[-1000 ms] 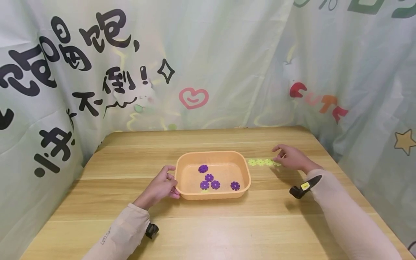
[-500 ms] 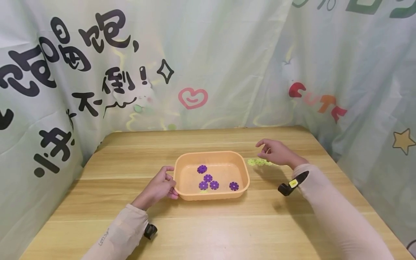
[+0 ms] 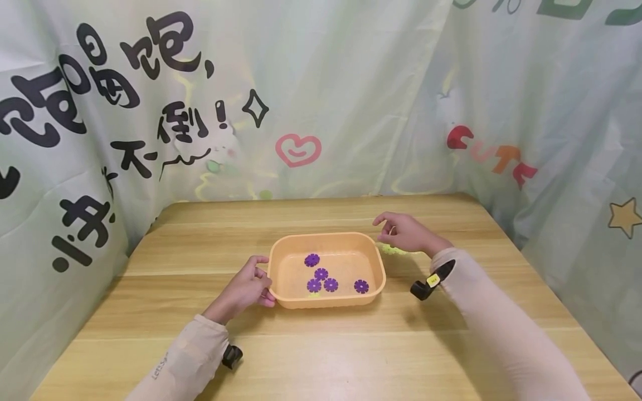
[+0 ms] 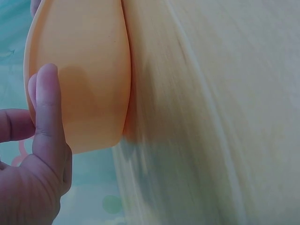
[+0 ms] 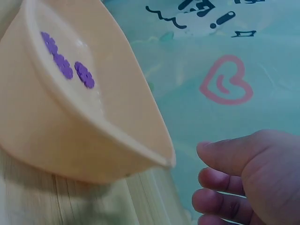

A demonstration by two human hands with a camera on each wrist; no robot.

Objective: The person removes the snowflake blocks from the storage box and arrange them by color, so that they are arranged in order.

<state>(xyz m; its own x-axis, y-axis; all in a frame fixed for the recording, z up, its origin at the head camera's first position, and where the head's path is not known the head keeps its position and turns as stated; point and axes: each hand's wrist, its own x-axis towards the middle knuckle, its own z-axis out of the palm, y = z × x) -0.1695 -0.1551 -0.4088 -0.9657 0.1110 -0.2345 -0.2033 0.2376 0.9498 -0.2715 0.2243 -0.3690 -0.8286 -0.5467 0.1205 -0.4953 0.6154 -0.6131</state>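
Observation:
An orange plastic basin (image 3: 328, 301) stands on the wooden table, holding several purple snowflake discs (image 3: 321, 274) and a yellow-green one partly hidden near its front wall. At its left end my left hand (image 3: 247, 289) holds the rim, with fingers along the outer wall (image 4: 93, 84) in the left wrist view. My right hand (image 3: 405, 233) hovers over the right end of a row of yellow-green snowflake discs (image 3: 391, 249), hiding most of them. Its fingers are loosely bent with nothing between them. In the right wrist view the right hand (image 5: 243, 178) is beside the basin's rim, apart from it.
The wooden table (image 3: 321, 356) reaches back to a printed curtain (image 3: 351, 100) that hangs behind and on both sides. A black wrist camera (image 3: 426, 285) sits on the right sleeve, another (image 3: 232, 356) on the left.
My right hand has moved left along the row of yellow-green discs to the basin's right end, covering more of them. The left hand and the basin have stayed nearly still.

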